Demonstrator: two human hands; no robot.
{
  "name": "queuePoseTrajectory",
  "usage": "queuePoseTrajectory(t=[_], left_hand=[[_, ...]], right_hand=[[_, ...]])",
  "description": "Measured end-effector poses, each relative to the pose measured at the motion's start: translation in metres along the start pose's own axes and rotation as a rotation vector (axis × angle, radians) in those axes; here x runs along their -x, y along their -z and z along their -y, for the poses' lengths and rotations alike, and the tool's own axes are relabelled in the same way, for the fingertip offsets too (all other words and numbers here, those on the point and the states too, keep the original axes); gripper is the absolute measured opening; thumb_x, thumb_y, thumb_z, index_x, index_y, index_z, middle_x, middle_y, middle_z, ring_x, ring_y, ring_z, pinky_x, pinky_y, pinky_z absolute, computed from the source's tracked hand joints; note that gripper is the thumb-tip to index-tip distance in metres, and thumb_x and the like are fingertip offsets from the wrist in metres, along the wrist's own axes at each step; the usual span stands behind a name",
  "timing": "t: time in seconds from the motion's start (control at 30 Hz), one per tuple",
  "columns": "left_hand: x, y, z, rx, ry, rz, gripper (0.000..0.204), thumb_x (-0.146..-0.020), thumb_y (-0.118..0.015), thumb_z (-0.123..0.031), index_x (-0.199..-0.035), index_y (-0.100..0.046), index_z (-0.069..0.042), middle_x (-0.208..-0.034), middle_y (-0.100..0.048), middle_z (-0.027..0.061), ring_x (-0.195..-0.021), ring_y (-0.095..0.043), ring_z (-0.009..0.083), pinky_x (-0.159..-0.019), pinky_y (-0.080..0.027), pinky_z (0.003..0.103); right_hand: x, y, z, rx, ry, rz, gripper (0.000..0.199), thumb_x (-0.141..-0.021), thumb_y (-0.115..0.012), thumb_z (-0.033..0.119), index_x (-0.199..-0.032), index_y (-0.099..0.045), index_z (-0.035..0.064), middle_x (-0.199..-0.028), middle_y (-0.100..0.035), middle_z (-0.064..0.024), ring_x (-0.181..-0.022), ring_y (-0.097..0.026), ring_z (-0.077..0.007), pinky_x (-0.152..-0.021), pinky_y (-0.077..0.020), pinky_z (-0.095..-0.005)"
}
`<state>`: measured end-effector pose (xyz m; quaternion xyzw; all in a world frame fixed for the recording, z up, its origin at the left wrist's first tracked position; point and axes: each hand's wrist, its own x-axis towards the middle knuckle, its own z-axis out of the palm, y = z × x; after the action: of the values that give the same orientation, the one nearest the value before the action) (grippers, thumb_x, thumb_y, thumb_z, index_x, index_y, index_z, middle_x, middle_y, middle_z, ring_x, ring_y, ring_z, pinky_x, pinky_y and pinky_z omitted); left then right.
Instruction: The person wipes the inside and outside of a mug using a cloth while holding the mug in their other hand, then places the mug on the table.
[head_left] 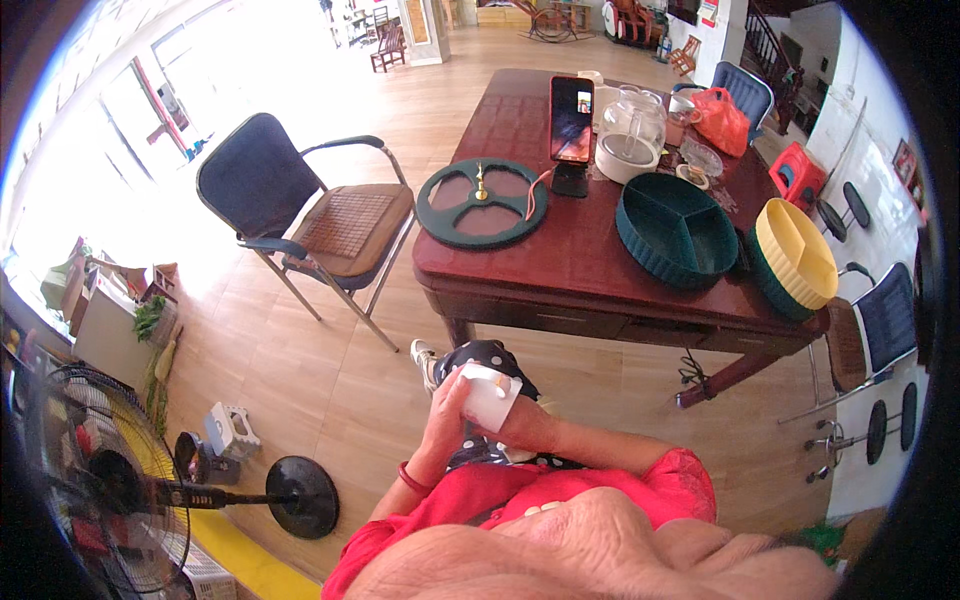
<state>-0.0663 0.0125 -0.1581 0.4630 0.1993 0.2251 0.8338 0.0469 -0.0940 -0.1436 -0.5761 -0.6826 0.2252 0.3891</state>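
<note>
In front of my lap I hold a small white, flat, squarish piece [490,397], perhaps paper or tissue; its exact kind is unclear. My left hand [446,412] grips its left edge, a red band round the wrist. My right hand [530,425] closes on its lower right side, the fingers partly hidden behind it. A fingertip shows pale against the white surface. Both hands are in the air, apart from the dark red table [520,275] ahead.
On the table are a dark green wheel-shaped piece [455,225] with a gold knob, a propped phone [571,120], a glass jar [633,125], a green divided tray [678,232], a yellow scalloped tray [795,245] and a red bag [722,120]. A chair [345,225] and fan [110,475] stand left.
</note>
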Motion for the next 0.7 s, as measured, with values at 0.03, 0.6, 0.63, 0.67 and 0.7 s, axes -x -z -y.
queuePoseTrajectory(t=[0.03, 0.6, 0.63, 0.67, 0.7], left_hand=[[0.002, -0.002, 0.002, 0.008, -0.022, 0.018, 0.061, -0.088, -0.054, -0.042, -0.130, -0.040, 0.000, -0.116, -0.055, 0.0084, -0.101, -0.054, 0.0164, -0.088, -0.044, 0.029], [-0.006, -0.015, 0.002, 0.105, -0.046, 0.086, 0.059, -0.087, -0.056, -0.046, -0.126, -0.042, -0.004, -0.106, -0.056, 0.0066, -0.098, -0.055, 0.0155, -0.085, -0.044, 0.029], [-0.006, -0.015, 0.003, 0.031, -0.129, 0.103, 0.062, -0.086, -0.056, -0.047, -0.128, -0.041, -0.004, -0.107, -0.055, 0.0065, -0.099, -0.054, 0.0156, -0.086, -0.043, 0.029], [-0.006, -0.016, 0.005, -0.045, -0.207, 0.117, 0.065, -0.085, -0.056, -0.049, -0.129, -0.039, -0.005, -0.108, -0.054, 0.0065, -0.100, -0.053, 0.0158, -0.088, -0.042, 0.028], [-0.007, -0.016, 0.004, -0.089, -0.262, 0.147, 0.067, -0.085, -0.056, -0.050, -0.130, -0.038, -0.004, -0.109, -0.053, 0.0064, -0.101, -0.052, 0.0157, -0.088, -0.041, 0.028]], right_hand=[[0.003, -0.006, -0.008, 0.012, -0.010, -0.002, 0.044, -0.083, -0.058, 0.024, -0.122, -0.050, 0.0059, -0.129, -0.043, -0.0190, -0.123, -0.037, -0.0364, -0.104, -0.0279, -0.0431], [0.011, 0.008, -0.009, -0.034, -0.046, -0.125, 0.044, -0.078, -0.068, 0.020, -0.116, -0.054, 0.0025, -0.110, -0.058, -0.0138, -0.103, -0.055, -0.0313, -0.086, -0.0432, -0.0403], [0.016, 0.007, -0.010, -0.127, -0.061, -0.180, 0.042, -0.077, -0.069, 0.018, -0.114, -0.055, 0.0030, -0.103, -0.061, -0.0117, -0.095, -0.058, -0.0275, -0.080, -0.0459, -0.0380], [0.020, 0.007, -0.010, -0.224, -0.078, -0.234, 0.039, -0.077, -0.069, 0.016, -0.112, -0.057, 0.0035, -0.096, -0.064, -0.0096, -0.087, -0.062, -0.0237, -0.075, -0.0486, -0.0357], [0.023, 0.008, -0.007, -0.413, -0.202, -0.250, 0.038, -0.077, -0.070, 0.016, -0.110, -0.057, 0.0027, -0.094, -0.064, -0.0089, -0.085, -0.062, -0.0218, -0.073, -0.0487, -0.0345]])
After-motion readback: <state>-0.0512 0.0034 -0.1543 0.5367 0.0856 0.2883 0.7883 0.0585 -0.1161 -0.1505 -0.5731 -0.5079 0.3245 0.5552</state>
